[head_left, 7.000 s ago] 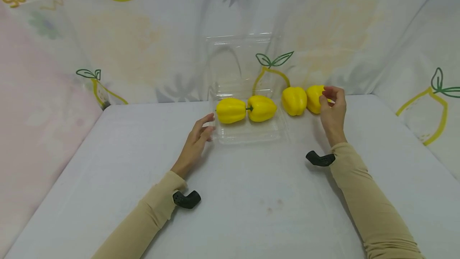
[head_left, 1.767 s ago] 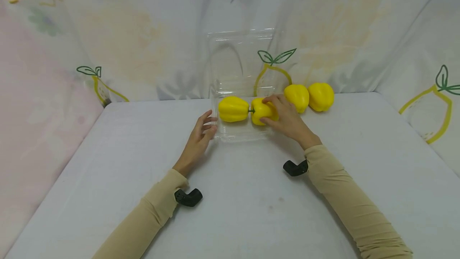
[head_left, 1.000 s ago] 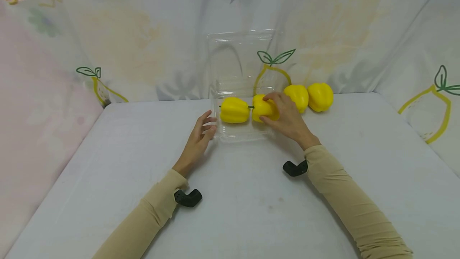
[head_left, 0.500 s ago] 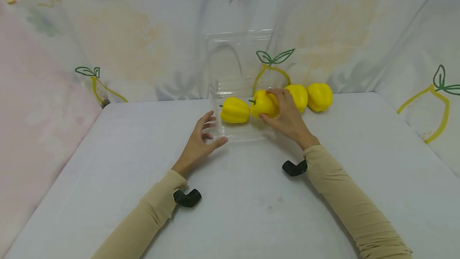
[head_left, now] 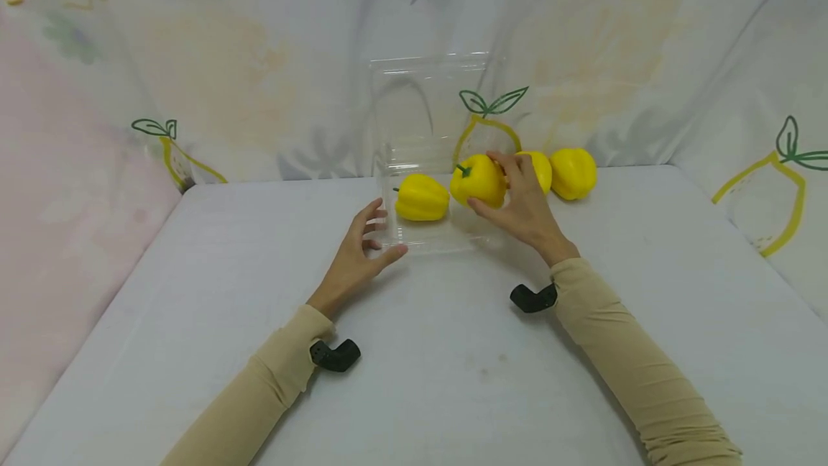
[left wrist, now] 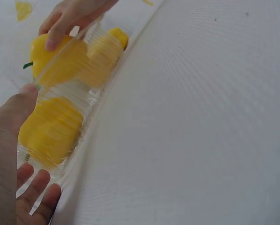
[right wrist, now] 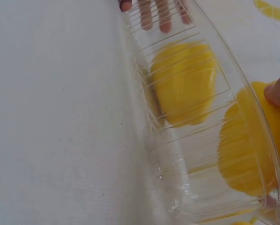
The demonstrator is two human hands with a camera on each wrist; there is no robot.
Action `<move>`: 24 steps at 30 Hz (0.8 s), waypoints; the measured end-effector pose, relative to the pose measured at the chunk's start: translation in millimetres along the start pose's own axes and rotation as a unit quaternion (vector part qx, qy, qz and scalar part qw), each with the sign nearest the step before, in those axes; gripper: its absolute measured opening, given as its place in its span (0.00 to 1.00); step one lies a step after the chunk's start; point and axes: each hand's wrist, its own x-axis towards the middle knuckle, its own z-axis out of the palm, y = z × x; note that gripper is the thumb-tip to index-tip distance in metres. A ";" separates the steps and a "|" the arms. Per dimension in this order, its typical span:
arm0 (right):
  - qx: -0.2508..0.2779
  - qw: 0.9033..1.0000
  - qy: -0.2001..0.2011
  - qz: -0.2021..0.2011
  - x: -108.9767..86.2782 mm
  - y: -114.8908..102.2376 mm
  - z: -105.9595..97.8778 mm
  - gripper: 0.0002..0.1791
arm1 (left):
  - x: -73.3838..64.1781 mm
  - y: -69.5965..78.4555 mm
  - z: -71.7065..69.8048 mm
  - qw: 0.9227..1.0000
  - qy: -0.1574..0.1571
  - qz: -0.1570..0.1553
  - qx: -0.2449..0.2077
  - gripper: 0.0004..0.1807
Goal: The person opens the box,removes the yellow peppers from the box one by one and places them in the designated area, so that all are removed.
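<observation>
A clear plastic clamshell box (head_left: 420,241) lies with its lid raised against the backdrop. My right hand (head_left: 525,208) grips a yellow bell pepper (head_left: 477,180), tilted with its green stem upward, over the right half of the box. Another yellow bell pepper (head_left: 422,198) lies on its side in the left half, its stem to the left. Along the box's left side my left hand (head_left: 354,254) has its fingers spread and its thumb stretched out by the front corner. In the right wrist view the left fingertips (right wrist: 164,23) show through the clear wall.
Right of the box stand two more yellow bell peppers, one (head_left: 538,172) partly behind my right hand and one (head_left: 573,174) fully visible. A white cloth covers the table (head_left: 427,365). Behind it hangs a lemon-printed curtain (head_left: 259,78).
My right hand came from the outer right pepper to the one in the box, then raised it and tipped its stem up. My left thumb has spread away from the fingers.
</observation>
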 end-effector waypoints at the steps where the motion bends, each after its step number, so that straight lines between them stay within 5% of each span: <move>1: 0.005 1.000 0.000 0.003 0.4 -0.9 -0.8 0.42 | -0.1 0.2 0.0 1.000 0.000 -0.002 0.000 0.45; 24: 0.036 0.998 -0.019 0.038 0.6 -0.6 -10.8 0.38 | -0.2 0.7 -0.3 1.000 -0.005 -0.008 0.012 0.45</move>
